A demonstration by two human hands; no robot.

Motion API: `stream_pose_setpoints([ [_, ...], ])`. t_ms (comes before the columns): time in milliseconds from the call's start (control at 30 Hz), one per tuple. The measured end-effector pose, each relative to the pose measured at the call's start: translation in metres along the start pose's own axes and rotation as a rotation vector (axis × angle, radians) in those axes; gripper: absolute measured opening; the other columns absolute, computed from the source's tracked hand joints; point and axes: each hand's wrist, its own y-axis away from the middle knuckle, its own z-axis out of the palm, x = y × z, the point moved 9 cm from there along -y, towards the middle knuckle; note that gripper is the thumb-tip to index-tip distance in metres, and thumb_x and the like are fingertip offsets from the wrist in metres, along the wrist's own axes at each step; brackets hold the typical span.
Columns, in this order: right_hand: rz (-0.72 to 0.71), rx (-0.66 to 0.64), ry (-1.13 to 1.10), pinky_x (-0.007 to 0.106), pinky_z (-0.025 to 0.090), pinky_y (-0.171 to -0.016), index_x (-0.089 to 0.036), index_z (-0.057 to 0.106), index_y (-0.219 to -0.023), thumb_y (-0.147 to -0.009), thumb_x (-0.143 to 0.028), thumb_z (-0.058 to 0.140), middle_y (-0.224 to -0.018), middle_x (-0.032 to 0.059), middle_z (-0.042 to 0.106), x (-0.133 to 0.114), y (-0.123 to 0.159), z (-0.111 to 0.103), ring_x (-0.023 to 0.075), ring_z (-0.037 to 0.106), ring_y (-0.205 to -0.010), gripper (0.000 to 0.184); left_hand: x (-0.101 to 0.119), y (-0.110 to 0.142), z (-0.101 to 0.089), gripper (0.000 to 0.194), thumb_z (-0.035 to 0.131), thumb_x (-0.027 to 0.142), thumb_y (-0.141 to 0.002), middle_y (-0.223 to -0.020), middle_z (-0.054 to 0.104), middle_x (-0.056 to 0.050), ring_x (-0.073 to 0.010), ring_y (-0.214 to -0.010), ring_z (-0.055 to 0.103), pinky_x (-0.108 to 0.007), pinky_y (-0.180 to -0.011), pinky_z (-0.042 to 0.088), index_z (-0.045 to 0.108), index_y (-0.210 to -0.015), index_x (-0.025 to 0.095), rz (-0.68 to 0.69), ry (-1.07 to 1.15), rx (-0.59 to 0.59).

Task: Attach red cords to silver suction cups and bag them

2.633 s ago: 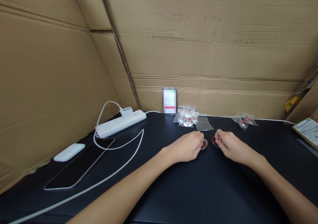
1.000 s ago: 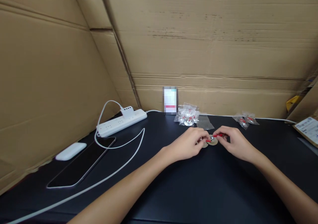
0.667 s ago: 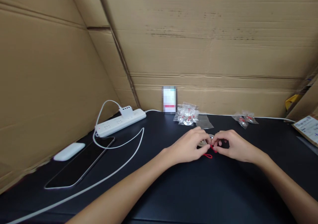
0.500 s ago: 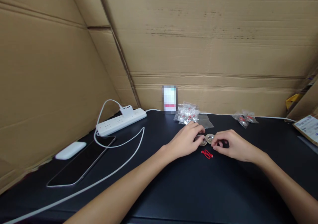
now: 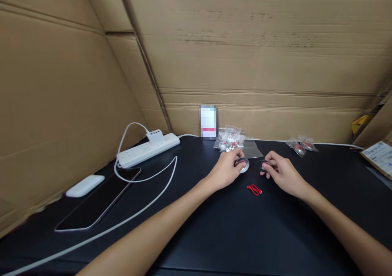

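Note:
My left hand (image 5: 226,169) is closed on a small metal cymbal (image 5: 244,165), a shiny disc with a wide rim, gripped by its edge and tilted. To the right, my right hand (image 5: 281,173) pinches a second small metal cymbal (image 5: 262,163), which looks dark and is seen nearly edge-on, partly covered by the fingers. A gap separates the two discs. Below them, a looped red cord (image 5: 255,190) with silvery tips lies on the black table (image 5: 245,235), touched by neither hand.
Clear plastic bags (image 5: 229,139) with shiny and red contents lie behind my left hand; more bags (image 5: 301,146) sit at right. A lit phone (image 5: 208,123) leans on the cardboard wall (image 5: 260,63). Left are a power strip (image 5: 147,151), white cable (image 5: 147,208), dark tablet (image 5: 99,200) and white case (image 5: 85,185).
Both cymbals, which lay side by side on the table under my fingers, are now picked up. My hands have drawn apart and tilted the discs. The red cord stays in place.

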Motion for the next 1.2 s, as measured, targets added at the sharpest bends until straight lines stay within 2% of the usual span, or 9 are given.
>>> stream_pose_setpoints([
  [100, 0.068, -0.001, -0.161, 0.026, 0.048, -0.057, -0.019, 0.054, -0.089, -0.091, -0.037, 0.053, -0.065, 0.0028, 0.068, 0.007, -0.002, -0.001, 0.0173, 0.067, -0.062, 0.018, -0.008, -0.001, 0.001, 0.011, 0.055, 0.025, -0.086, -0.065, 0.061, 0.001, -0.0135, -0.056, 0.061, -0.024, -0.058, 0.044, 0.059, -0.080, 0.016, -0.069, 0.127, -0.021],
  [233, 0.136, -0.035, -0.305, 0.024, 0.044, -0.047, -0.015, 0.062, -0.081, -0.086, -0.046, 0.060, -0.071, 0.0096, 0.072, 0.016, -0.005, 0.003, 0.0134, 0.060, -0.050, 0.032, -0.013, -0.001, 0.004, 0.018, 0.055, 0.030, -0.086, -0.059, 0.061, 0.001, -0.0126, -0.049, 0.059, -0.021, -0.048, 0.041, 0.058, -0.075, 0.016, -0.133, 0.173, -0.072],
  [400, 0.226, -0.036, -0.371, 0.021, 0.039, -0.041, -0.013, 0.064, -0.083, -0.081, -0.051, 0.063, -0.068, 0.0087, 0.071, 0.024, -0.003, 0.006, 0.0113, 0.055, -0.046, 0.038, -0.009, 0.000, 0.008, 0.022, 0.054, 0.032, -0.087, -0.064, 0.069, -0.003, -0.0117, -0.047, 0.061, -0.021, -0.047, 0.044, 0.057, -0.073, 0.016, -0.154, 0.155, -0.118],
  [500, 0.197, -0.036, -0.288, 0.021, 0.036, -0.041, -0.014, 0.065, -0.083, -0.083, -0.051, 0.060, -0.063, 0.0052, 0.067, 0.022, -0.003, 0.003, 0.0111, 0.052, -0.045, 0.038, -0.005, 0.001, 0.008, 0.027, 0.050, 0.035, -0.090, -0.055, 0.065, -0.002, -0.0114, -0.042, 0.058, -0.021, -0.045, 0.043, 0.058, -0.074, 0.016, -0.156, 0.123, -0.135],
  [633, 0.109, -0.026, -0.073, 0.024, 0.040, -0.052, -0.015, 0.066, -0.075, -0.087, -0.046, 0.057, -0.059, 0.0021, 0.063, 0.014, -0.004, -0.001, 0.0137, 0.056, -0.054, 0.034, -0.004, 0.002, 0.005, 0.031, 0.046, 0.038, -0.093, -0.049, 0.059, 0.001, -0.0093, -0.037, 0.051, -0.020, -0.043, 0.040, 0.057, -0.074, 0.016, -0.175, 0.120, -0.112],
  [800, 0.053, -0.021, 0.245, 0.024, 0.031, -0.051, -0.018, 0.058, -0.062, -0.089, -0.040, 0.053, -0.053, -0.0028, 0.052, 0.006, -0.003, 0.001, 0.0117, 0.045, -0.051, 0.035, -0.020, 0.000, 0.008, 0.026, 0.046, 0.033, -0.093, -0.053, 0.052, 0.004, -0.0051, -0.037, 0.043, -0.017, -0.039, 0.030, 0.047, -0.073, 0.017, -0.291, 0.339, -0.073],
  [900, 0.012, -0.035, 0.324, 0.025, 0.031, -0.052, -0.019, 0.062, -0.071, -0.090, -0.037, 0.051, -0.056, -0.0036, 0.050, 0.000, -0.001, 0.004, 0.0122, 0.044, -0.052, 0.028, -0.027, 0.000, 0.016, 0.021, 0.046, 0.027, -0.093, -0.057, 0.052, 0.004, -0.0042, -0.038, 0.042, -0.016, -0.037, 0.025, 0.046, -0.074, 0.017, -0.365, 0.467, -0.116],
  [1000, -0.010, 0.015, 0.442, 0.027, 0.038, -0.059, -0.021, 0.067, -0.087, -0.090, -0.035, 0.053, -0.069, -0.0004, 0.057, -0.002, 0.001, -0.002, 0.0154, 0.052, -0.061, 0.020, -0.031, 0.002, 0.020, 0.015, 0.046, 0.021, -0.092, -0.061, 0.054, 0.003, -0.0046, -0.039, 0.043, -0.016, -0.034, 0.020, 0.048, -0.077, 0.018, -0.436, 0.533, -0.148],
  [1200, -0.093, 0.114, 0.545, 0.032, 0.045, -0.071, -0.020, 0.067, -0.100, -0.089, -0.029, 0.054, -0.093, 0.0073, 0.057, -0.017, 0.006, -0.012, 0.0206, 0.059, -0.081, 0.019, -0.029, 0.003, 0.021, 0.011, 0.052, 0.017, -0.088, -0.062, 0.057, 0.001, -0.0051, -0.040, 0.043, -0.017, -0.033, 0.024, 0.054, -0.078, 0.015, -0.422, 0.579, -0.140],
])
